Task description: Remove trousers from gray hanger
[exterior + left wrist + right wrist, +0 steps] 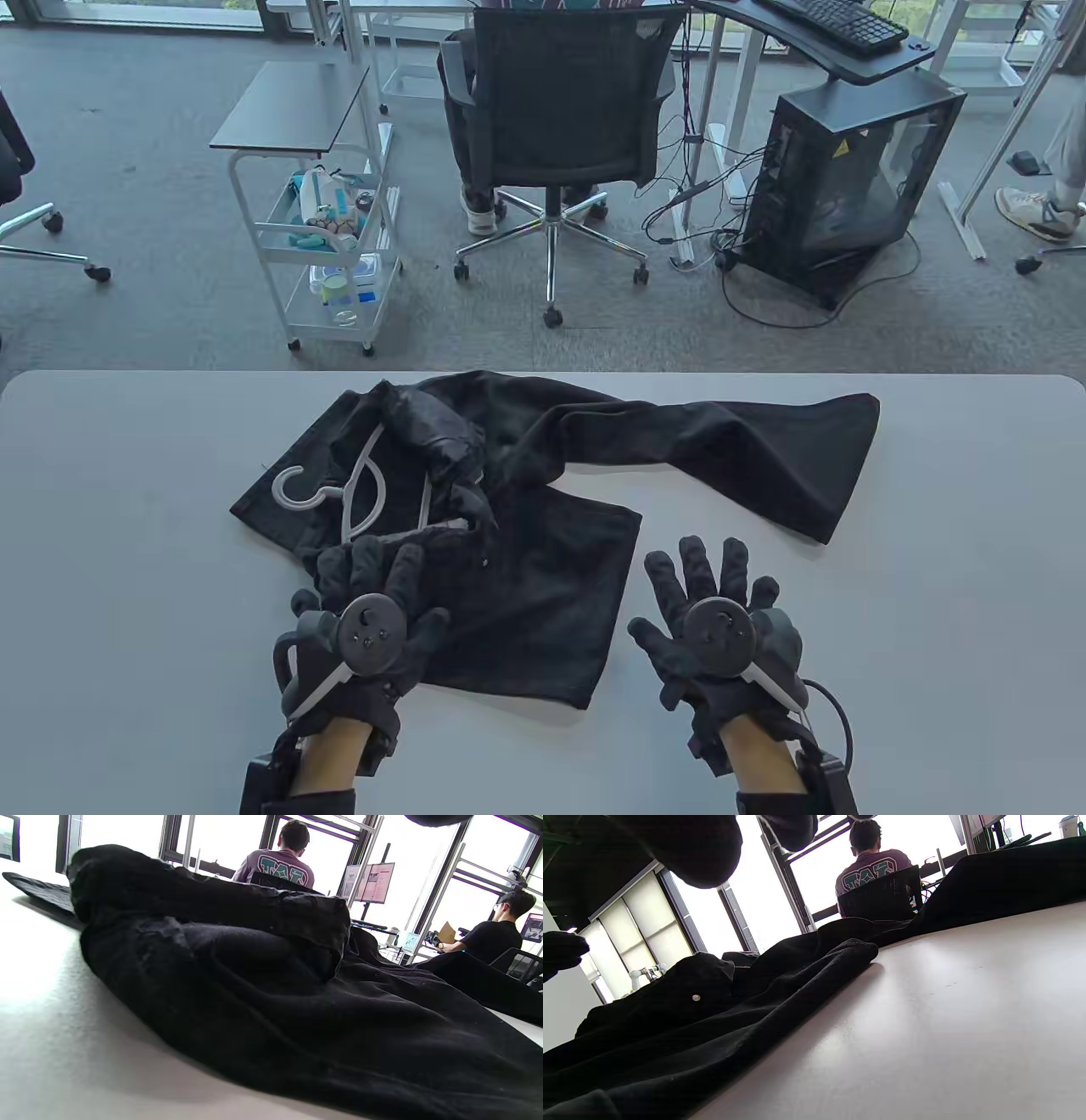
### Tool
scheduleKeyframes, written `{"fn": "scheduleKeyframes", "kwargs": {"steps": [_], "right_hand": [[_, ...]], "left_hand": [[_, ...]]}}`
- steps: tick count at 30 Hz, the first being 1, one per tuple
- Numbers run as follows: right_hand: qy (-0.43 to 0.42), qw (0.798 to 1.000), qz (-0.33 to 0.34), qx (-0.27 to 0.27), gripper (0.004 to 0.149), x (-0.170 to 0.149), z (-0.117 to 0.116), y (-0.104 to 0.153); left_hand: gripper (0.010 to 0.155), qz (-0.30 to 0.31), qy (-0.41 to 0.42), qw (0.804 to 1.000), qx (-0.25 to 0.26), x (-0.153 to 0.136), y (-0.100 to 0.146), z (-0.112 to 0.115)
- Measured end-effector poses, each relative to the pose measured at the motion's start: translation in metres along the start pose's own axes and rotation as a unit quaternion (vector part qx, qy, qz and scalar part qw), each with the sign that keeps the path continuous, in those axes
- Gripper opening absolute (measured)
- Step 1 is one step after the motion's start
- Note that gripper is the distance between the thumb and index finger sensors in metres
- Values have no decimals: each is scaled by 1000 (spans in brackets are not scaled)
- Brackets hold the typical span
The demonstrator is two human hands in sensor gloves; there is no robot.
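Note:
Black trousers point(543, 509) lie crumpled on the grey table point(127, 552), one leg stretched to the right. The gray hanger point(361, 492) lies on the trousers at their left, hook pointing left, its lower part under the cloth. My left hand point(373, 586) rests on the trousers just below the hanger, fingers laid on a bunched fold. My right hand point(704, 586) is spread flat, fingers apart, over the bare table right of the trousers, holding nothing. The trousers fill the left wrist view point(297, 1005) and the left of the right wrist view point(691, 1027).
Beyond the table's far edge stand an office chair point(560, 110) with a seated person, a white cart point(331, 229) and a computer case point(848, 187). Bare table lies at both sides and in front of the trousers.

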State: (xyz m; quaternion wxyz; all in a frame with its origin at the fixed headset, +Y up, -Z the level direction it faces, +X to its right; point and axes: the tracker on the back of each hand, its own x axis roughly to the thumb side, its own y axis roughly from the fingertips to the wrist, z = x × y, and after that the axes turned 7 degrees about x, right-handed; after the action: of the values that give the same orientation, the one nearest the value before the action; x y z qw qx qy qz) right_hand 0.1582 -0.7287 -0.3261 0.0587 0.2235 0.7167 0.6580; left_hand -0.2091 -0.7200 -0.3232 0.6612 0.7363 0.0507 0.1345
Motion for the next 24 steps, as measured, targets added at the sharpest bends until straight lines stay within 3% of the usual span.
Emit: {"fn": "scheduleKeyframes", "kwargs": {"steps": [3,12,20,24], "right_hand": [[-10,1000,-3,6,76,0,0,0],[-11,1000,4,-2,75,2,1,-1],[-20,1000,16,-13,75,5,7,3],[-33,999,18,-24,74,5,12,6]], "left_hand": [[80,0,-7,1000,-7,0,1,0],[79,-32,37,998,36,-13,5,-11],[78,-97,114,983,106,-23,17,-39],[78,-118,133,979,100,-30,8,-46]]}}
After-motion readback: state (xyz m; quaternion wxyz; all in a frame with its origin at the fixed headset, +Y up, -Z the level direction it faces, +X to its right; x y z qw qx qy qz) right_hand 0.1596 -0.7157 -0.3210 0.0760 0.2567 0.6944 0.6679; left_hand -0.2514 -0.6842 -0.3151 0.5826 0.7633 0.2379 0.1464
